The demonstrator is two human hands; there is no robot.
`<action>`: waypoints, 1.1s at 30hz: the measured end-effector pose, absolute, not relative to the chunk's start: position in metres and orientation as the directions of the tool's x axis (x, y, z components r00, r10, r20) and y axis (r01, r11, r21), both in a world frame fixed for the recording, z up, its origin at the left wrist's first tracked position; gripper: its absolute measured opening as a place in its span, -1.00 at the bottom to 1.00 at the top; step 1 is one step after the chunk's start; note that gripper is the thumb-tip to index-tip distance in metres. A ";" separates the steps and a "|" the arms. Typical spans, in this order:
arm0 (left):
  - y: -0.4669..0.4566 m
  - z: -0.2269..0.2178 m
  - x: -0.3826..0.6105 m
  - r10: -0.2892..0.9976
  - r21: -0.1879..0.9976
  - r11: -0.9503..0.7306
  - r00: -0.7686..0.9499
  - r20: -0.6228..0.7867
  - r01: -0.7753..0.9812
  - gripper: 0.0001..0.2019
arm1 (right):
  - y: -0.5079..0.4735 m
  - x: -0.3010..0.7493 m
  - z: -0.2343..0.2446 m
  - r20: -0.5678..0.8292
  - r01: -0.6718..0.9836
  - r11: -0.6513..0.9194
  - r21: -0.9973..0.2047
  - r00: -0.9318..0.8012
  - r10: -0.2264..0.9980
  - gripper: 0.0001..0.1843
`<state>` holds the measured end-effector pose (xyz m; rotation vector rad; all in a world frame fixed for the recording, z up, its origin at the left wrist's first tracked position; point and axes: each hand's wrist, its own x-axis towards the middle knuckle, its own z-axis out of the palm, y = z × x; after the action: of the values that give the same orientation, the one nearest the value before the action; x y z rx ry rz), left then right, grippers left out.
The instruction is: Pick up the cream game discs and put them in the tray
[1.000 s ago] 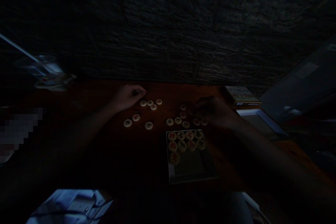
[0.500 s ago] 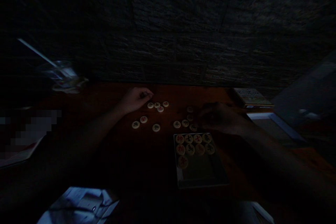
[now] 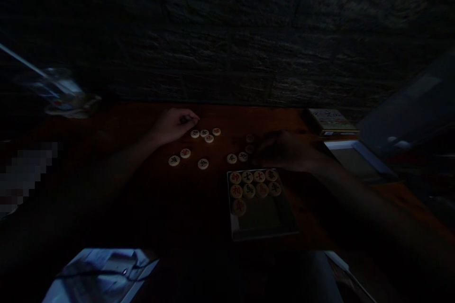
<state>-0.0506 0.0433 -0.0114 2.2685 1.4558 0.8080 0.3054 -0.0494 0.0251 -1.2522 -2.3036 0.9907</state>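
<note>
My left hand [image 3: 175, 124] rests on the table with its fingers curled in and the thumb against them; anything inside is hidden. Close to its fingertips lie several round Chinese chess pieces [image 3: 204, 133]. Nearer to me are a red-marked piece [image 3: 185, 153] and two dark-marked ones, one of them a loose piece [image 3: 203, 164]. My right hand [image 3: 280, 150] is low over pieces at the right, its fingers lost in shadow. Beside it lies a dark-marked piece [image 3: 243, 156]. A shallow box [image 3: 265, 235] below it holds two full rows of pieces and one red-marked piece [image 3: 239, 207] in a third.
A flat printed box [image 3: 332, 121] and an open tray [image 3: 387, 173] stand at the right. A clear cup with a straw [image 3: 67, 92] is at the far left. A stone wall [image 3: 227, 52] closes the back. A pale package [image 3: 103, 274] lies at the lower left.
The view has shifted, so everything sits slightly further left and higher. My right hand has moved left over the pieces and now covers one that showed before. My left hand stays put.
</note>
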 end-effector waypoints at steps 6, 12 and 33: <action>0.045 -0.013 -0.052 0.905 0.575 -0.425 0.312 0.289 0.700 -0.72 | -0.052 0.304 0.030 -0.015 0.624 0.403 -0.670 -0.554 0.832 -0.79; 0.046 -0.013 -0.051 0.909 0.569 -0.416 0.306 0.283 0.710 -0.72 | -0.050 0.306 0.028 0.020 0.672 0.452 -0.587 -0.546 0.838 -0.87; -0.022 0.036 0.066 0.942 0.966 -0.107 0.335 0.022 0.237 -0.86 | -0.041 0.308 0.017 0.101 0.191 0.180 -0.965 -0.363 0.926 -0.51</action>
<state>0.0658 -0.0217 0.0360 1.5826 1.0966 0.8683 0.3084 -0.0414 0.0174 -1.0682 -1.7070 1.2386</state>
